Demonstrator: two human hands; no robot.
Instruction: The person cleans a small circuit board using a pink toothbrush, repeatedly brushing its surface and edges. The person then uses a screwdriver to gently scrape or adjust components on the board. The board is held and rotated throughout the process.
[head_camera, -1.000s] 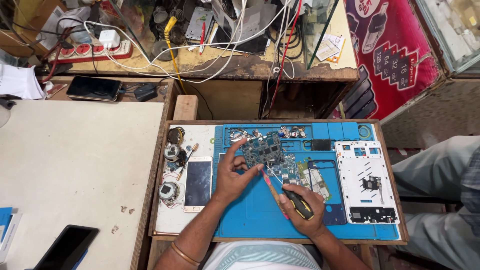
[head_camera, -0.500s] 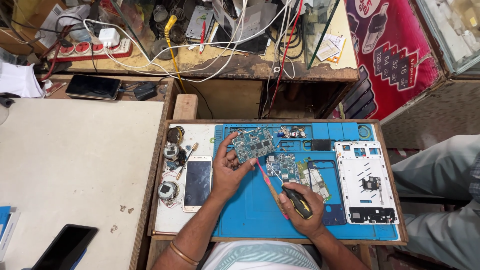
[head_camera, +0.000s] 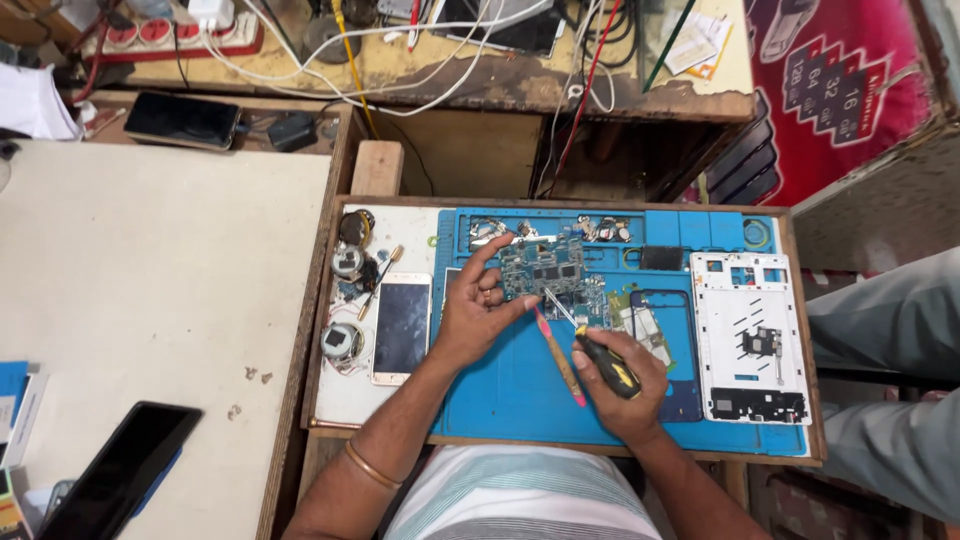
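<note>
My left hand (head_camera: 478, 308) pinches the left edge of a blue-green circuit board (head_camera: 548, 270) and holds it over the blue work mat (head_camera: 520, 390). My right hand (head_camera: 618, 385) grips a black and yellow screwdriver (head_camera: 600, 355) whose metal tip touches the board's lower edge. A pink plastic pry stick (head_camera: 560, 358) lies slanted between my two hands; I cannot tell whether a finger holds it. A second small board (head_camera: 648, 330) lies just right of the screwdriver.
A white tablet frame (head_camera: 748, 335) rests on the mat's right side. A white phone (head_camera: 402, 327), tape rolls (head_camera: 343, 341) and small parts sit on the tray's left. A black phone (head_camera: 125, 468) lies on the pale table at lower left. Cables and a power strip (head_camera: 170, 35) crowd the far shelf.
My left hand has shifted the circuit board slightly up and right on the mat. The screwdriver tip has come up to the board's lower edge.
</note>
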